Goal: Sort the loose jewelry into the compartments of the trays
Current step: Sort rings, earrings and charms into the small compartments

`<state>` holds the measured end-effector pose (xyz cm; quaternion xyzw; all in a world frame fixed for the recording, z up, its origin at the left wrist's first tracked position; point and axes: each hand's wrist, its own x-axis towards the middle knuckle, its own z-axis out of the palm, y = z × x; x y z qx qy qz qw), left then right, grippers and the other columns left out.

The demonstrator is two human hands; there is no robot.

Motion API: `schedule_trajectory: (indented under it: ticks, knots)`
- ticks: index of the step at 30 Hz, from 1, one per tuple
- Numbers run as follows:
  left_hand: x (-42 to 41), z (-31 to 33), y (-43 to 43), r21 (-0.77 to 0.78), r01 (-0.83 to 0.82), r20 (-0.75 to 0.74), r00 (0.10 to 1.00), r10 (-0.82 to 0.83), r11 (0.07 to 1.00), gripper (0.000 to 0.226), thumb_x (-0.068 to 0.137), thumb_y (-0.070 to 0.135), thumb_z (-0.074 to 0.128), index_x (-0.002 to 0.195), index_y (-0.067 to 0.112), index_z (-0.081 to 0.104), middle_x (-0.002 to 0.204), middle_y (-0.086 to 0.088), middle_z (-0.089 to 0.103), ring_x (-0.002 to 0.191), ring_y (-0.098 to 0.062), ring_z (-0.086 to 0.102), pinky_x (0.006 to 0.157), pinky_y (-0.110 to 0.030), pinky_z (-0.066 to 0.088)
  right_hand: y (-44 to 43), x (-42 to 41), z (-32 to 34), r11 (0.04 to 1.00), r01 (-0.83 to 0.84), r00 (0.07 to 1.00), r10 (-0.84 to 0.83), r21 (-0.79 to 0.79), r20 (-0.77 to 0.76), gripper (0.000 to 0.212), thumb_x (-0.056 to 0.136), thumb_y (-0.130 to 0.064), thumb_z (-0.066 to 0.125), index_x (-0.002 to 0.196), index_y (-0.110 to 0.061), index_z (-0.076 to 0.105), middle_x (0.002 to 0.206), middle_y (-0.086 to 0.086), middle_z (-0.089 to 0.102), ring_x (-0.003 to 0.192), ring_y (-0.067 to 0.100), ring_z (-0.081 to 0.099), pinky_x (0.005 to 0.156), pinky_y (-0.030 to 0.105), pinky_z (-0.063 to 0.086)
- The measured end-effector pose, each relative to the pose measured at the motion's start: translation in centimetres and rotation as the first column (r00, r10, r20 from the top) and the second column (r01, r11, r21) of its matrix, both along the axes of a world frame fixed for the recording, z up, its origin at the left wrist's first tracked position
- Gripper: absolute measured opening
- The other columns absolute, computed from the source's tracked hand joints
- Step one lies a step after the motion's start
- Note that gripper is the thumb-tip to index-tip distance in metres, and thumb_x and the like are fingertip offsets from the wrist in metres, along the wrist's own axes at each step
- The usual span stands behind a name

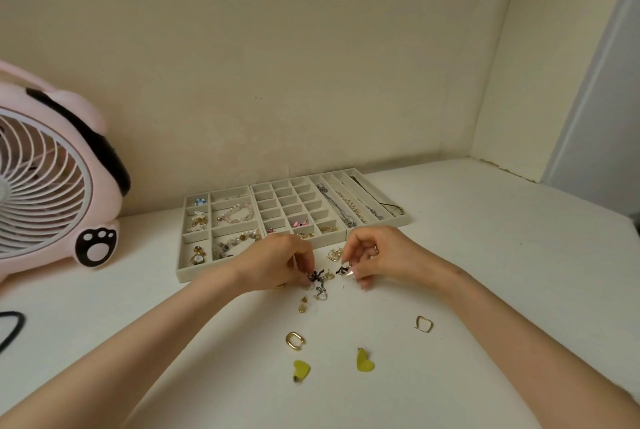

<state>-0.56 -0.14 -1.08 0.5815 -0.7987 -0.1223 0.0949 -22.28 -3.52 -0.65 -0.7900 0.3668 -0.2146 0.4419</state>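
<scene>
Three beige trays stand side by side at the back of the table: a left tray (182, 255) with bracelets and rings, a middle tray (258, 202) of small compartments, and a right tray (405, 219) with chains in long slots. In front of them my left hand (277, 264) pinches a small black bow earring (316, 275). My right hand (375, 255) pinches a matching black bow earring (343, 270). Between the hands lies a small heap of loose pieces (320, 292). Nearer me lie a gold oval hoop (295, 341), a thin gold square hoop (424, 324) and two green heart earrings (301, 369) (363, 361).
A pink fan (52, 200) stands at the left of the white table, close to the left tray. A black cord (14, 328) curls at the left edge. A gold spiral piece (334, 254) lies just before the middle tray. The wall runs behind the trays.
</scene>
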Motion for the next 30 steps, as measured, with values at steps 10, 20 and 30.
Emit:
schedule_trajectory:
  ticks: [10, 20, 30]
  knots:
    - [0.0, 0.6, 0.5, -0.021, -0.05, -0.163, 0.986, 0.046, 0.999, 0.005, 0.084, 0.024, 0.065, 0.087, 0.02, 0.063, 0.087, 0.008, 0.065, 0.078, -0.006, 0.057, 0.069, -0.015, 0.044, -0.6, 0.1, -0.7, 0.997, 0.074, 0.992, -0.073, -0.008, 0.103, 0.012, 0.087, 0.005, 0.06, 0.09, -0.005, 0.065, 0.072, 0.011, 0.065, 0.062, 0.016, 0.065, 0.061, 0.032, 0.057]
    - [-0.8, 1.9, 0.3, 0.214, -0.083, -0.498, 0.848, 0.182, 0.973, 0.012, 0.086, 0.027, 0.064, 0.089, 0.017, 0.07, 0.101, -0.001, 0.067, 0.092, -0.007, 0.058, 0.081, -0.017, 0.041, -0.1, 1.2, -0.4, 0.981, 0.145, 0.979, -0.123, -0.13, 0.164, 0.007, 0.079, -0.005, 0.073, 0.079, -0.01, 0.068, 0.065, -0.003, 0.063, 0.056, 0.017, 0.058, 0.057, 0.03, 0.054]
    - [-1.7, 1.8, -0.1, 0.148, -0.003, -0.586, 0.806, 0.091, 0.989, 0.011, 0.089, 0.022, 0.062, 0.098, 0.015, 0.062, 0.079, 0.006, 0.061, 0.064, 0.003, 0.053, 0.058, -0.008, 0.038, 0.1, 1.4, -0.5, 0.959, 0.17, 0.976, -0.133, -0.226, 0.17, 0.016, 0.076, -0.008, 0.075, 0.071, -0.02, 0.067, 0.065, -0.009, 0.059, 0.058, 0.003, 0.049, 0.055, 0.014, 0.043]
